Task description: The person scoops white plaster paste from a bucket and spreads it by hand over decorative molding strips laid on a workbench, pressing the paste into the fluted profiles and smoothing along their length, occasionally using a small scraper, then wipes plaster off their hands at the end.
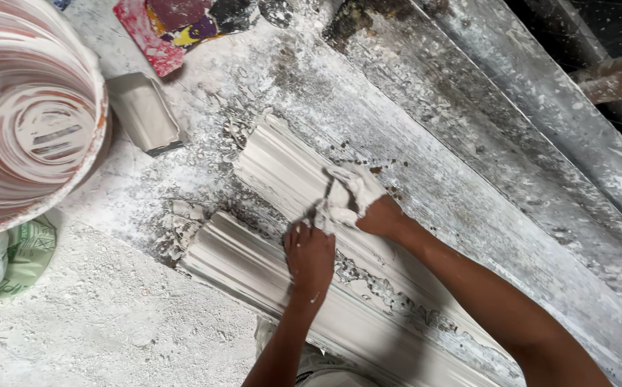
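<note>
Head view is showing the plaster-coated right hand gripping wet plaster beside the clenched left hand, filling a half-patched moulded cornice.

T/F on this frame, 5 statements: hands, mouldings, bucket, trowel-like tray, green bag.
1. Both hands work on the white ribbed plaster moulding that lies farther from the camera. True: the right hand is coated in wet white plaster, and the left hand is beside it.
2. The large plaster-smeared round bucket stands at the right edge. False: it is at the upper left.
3. A second ribbed plaster moulding lies nearer the camera, alongside the first. True.
4. The small grey rectangular tray sits inside the bucket. False: it lies on the table beside it.
5. The crumpled green plastic bag is below the bucket. True.
</note>
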